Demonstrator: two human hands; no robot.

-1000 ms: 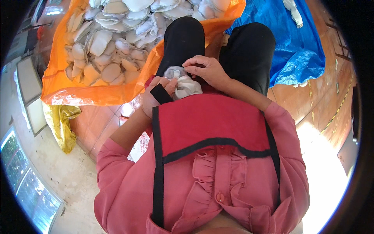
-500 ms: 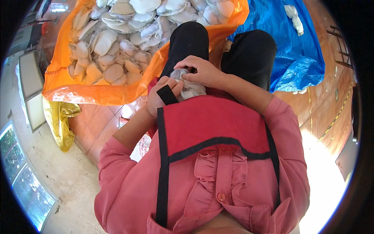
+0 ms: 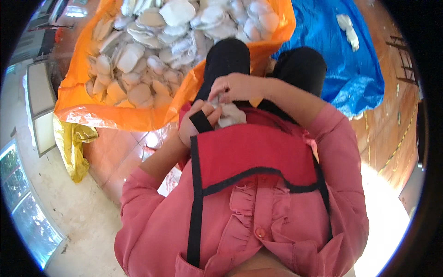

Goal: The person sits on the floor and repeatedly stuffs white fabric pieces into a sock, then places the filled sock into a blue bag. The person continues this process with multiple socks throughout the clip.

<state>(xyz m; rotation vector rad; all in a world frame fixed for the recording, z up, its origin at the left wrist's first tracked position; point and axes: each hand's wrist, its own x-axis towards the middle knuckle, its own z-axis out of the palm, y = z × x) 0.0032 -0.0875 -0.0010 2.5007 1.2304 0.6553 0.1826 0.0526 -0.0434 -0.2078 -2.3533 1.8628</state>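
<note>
A small, soft white fabric piece (image 3: 232, 116) is held low over my lap, just above the top edge of the red apron. My left hand (image 3: 196, 124), with a black band across it, has its fingers closed on the piece's left side. From above, my right hand (image 3: 240, 87) pinches at its upper end, thumb and fingers drawn together. My fingers hide part of the piece, and its exact shape cannot be made out.
An open orange sheet (image 3: 115, 116) beyond my knees bears a heap of white, rounded, flat pieces (image 3: 159, 60). To the right lies a blue sheet (image 3: 355, 78) with one white stuffed piece (image 3: 348, 32) on it. A yellow bag (image 3: 73, 147) rests at left.
My right fingers have closed in from a more spread pose and shifted slightly at the piece's upper end. Less of that end shows. The whole view has tilted a little.
</note>
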